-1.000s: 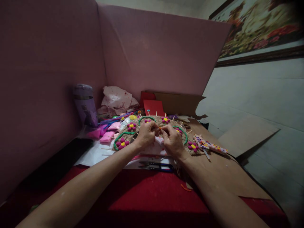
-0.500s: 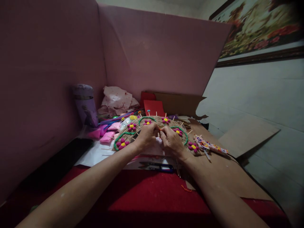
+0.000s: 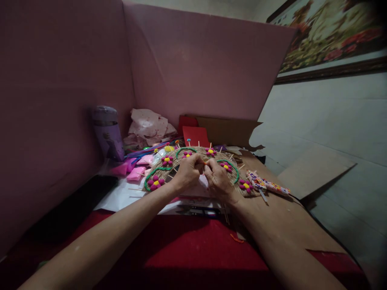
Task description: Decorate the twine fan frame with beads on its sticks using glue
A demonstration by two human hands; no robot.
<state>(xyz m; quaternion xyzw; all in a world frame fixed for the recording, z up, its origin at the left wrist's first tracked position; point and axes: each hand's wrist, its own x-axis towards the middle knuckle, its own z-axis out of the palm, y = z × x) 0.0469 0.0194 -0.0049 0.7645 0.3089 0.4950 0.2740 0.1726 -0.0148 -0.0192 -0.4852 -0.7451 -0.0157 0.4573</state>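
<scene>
A fan-shaped piece woven of brown twine (image 3: pixel 177 159) lies on the table, with pink-and-yellow clay flowers (image 3: pixel 155 182), green pipe-cleaner arcs and toothpicks sticking out of its rim. My left hand (image 3: pixel 186 173) and my right hand (image 3: pixel 218 181) rest on its middle, fingers curled and thumbs pinched close together over a tiny orange bit that I cannot make out. Small black thread snips (image 3: pixel 201 210) lie just in front of my wrists.
A purple bottle (image 3: pixel 108 133) stands at the back left beside crumpled pink-spotted paper (image 3: pixel 148 125), pink clay packets (image 3: pixel 136 174) and red card (image 3: pixel 195 135). A patterned wrapped stick (image 3: pixel 267 185) lies to the right on brown cardboard. Pink board walls enclose the back and left.
My two hands have drawn slightly closer together over the woven piece. Nothing else has moved.
</scene>
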